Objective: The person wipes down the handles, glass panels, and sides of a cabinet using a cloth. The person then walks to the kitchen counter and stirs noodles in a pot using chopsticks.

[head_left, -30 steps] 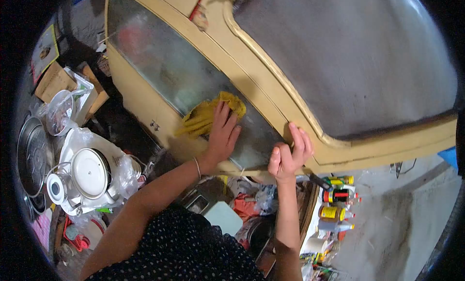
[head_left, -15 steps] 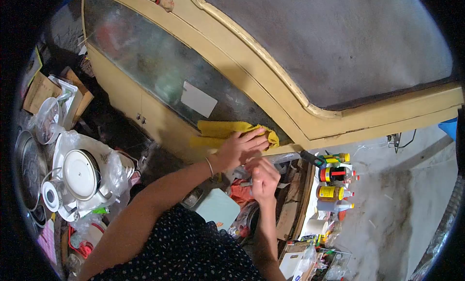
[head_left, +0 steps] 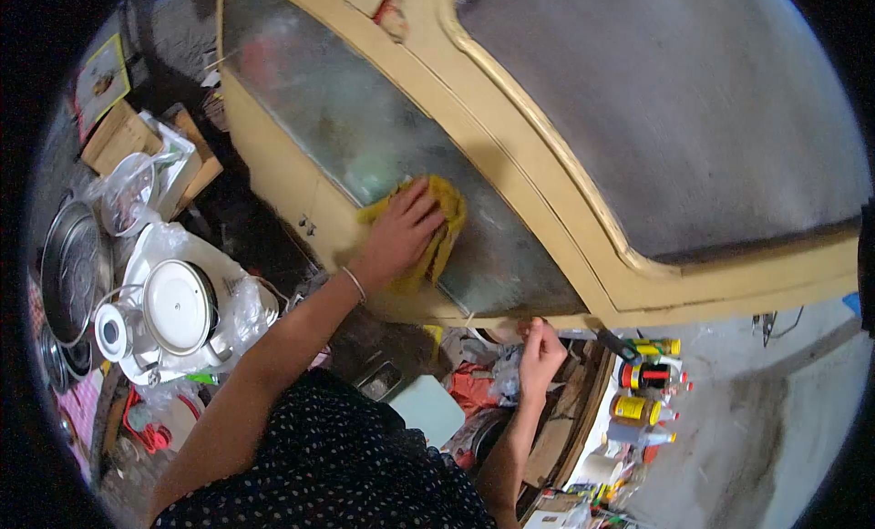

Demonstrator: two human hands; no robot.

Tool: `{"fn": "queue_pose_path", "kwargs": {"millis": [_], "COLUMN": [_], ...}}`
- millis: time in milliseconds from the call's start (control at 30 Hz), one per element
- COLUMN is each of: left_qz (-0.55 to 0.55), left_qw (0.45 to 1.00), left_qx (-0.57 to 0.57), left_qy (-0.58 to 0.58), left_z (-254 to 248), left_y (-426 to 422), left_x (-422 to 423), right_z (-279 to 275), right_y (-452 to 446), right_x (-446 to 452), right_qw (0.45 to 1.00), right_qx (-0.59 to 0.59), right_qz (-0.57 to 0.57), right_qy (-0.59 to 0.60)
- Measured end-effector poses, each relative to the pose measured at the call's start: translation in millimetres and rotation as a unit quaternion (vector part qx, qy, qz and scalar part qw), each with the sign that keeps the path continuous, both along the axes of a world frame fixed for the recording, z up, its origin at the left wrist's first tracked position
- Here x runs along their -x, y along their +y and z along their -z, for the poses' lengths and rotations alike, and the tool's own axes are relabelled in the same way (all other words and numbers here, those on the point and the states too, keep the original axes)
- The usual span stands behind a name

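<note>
My left hand (head_left: 406,228), with a band on its wrist, presses a bunched yellow cloth (head_left: 447,215) against the glass pane (head_left: 319,110) of a cream cabinet. The cloth is gripped under bent fingers. My right hand (head_left: 541,354) is closed beside the lower edge of the cabinet (head_left: 597,292). Its fingertips are curled together near that edge, and anything between them is hidden. Smeary streaks show on the glass to the right of the cloth.
A white lidded pot (head_left: 178,306) and metal pans (head_left: 77,265) stand at the left. Boxes (head_left: 118,142) lie behind them. Bottles and jars (head_left: 638,409) line a shelf at the right. A pale green lid (head_left: 428,409) is close to my body.
My left hand and the cloth have moved left and up across the glass. The white card seen before is no longer visible. My right hand has moved right, away from the left hand.
</note>
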State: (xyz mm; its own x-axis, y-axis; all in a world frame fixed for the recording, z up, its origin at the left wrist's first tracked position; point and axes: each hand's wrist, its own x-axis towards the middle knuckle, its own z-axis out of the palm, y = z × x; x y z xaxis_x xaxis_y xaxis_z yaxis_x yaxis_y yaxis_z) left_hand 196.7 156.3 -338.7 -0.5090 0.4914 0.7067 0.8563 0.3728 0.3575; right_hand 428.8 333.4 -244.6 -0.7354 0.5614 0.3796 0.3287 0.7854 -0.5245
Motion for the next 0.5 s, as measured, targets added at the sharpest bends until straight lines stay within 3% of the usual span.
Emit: {"fn": "queue_pose_path", "kwargs": {"millis": [33,100,167,233,333,400,500], "left_qz": [-0.043,-0.074,-0.1,-0.115,-0.163,-0.168,-0.165], "left_qw": [0.998,0.995,0.986,0.978,0.935,0.928,0.918], "left_qx": [-0.039,-0.047,-0.126,-0.159,-0.245,-0.27,-0.279], "left_qy": [-0.02,-0.045,-0.045,-0.069,-0.2,-0.194,-0.23], "left_z": [-9,-21,-21,-5,12,40,33], "left_y": [-3,-10,-17,-15,-3,19,34], "left_x": [8,26,43,51,47,35,0], "right_z": [-4,20,0,1,-3,-4,-6], "right_y": [3,29,5,8,9,9,9], "right_x": [2,0,14,14,13,13,14], "right_qw": [0.999,0.996,0.969,0.971,0.97,0.969,0.968], "right_qx": [0.008,0.082,0.222,0.223,0.231,0.239,0.242], "right_qz": [0.032,0.03,0.052,0.044,0.036,0.031,0.024], "right_qy": [-0.036,0.027,0.095,0.08,0.065,0.062,0.062]}}
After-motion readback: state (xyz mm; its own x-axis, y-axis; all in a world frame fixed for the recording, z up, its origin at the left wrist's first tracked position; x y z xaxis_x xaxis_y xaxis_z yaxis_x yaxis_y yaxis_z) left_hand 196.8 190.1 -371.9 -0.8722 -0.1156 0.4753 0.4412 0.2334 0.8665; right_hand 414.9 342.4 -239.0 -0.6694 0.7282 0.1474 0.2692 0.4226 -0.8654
